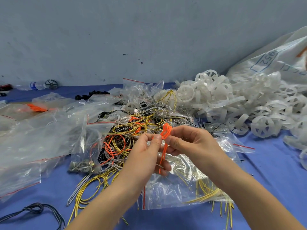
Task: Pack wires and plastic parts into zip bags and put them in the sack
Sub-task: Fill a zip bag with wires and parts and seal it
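Orange wire point(164, 138) is sitting mid-scene, held up off the bench point(274, 171) between both hands, folded into a small loop at the top with its tails hanging down. Left hand point(144, 156) is pinching it just under the loop with thumb and forefinger, and its lower fingers are curling around the tails. Right hand point(196, 143) is pinching the loop from the right side, fingers curled.

Directly under the hands a zip bag point(191, 185) is lying flat, red strip along its near-left edge, with yellow wires point(207, 191) inside and some poking out near right. Just beyond the hands a wire pile point(132, 123) is lying tangled: yellow, orange, grey, black. Left of it, empty bags point(33, 138) are lying in a loose heap, and one far-left bag is holding an orange bundle point(35, 107).

White wheels point(232, 103) are heaping up at far right, touching the sack point(274, 52) leaning on the wall. Black parts point(92, 94) are lying far centre-left. A bottle point(37, 85) and a dark wheel point(51, 84) are lying far left by the wall. A dark cable point(34, 209) is lying near left.
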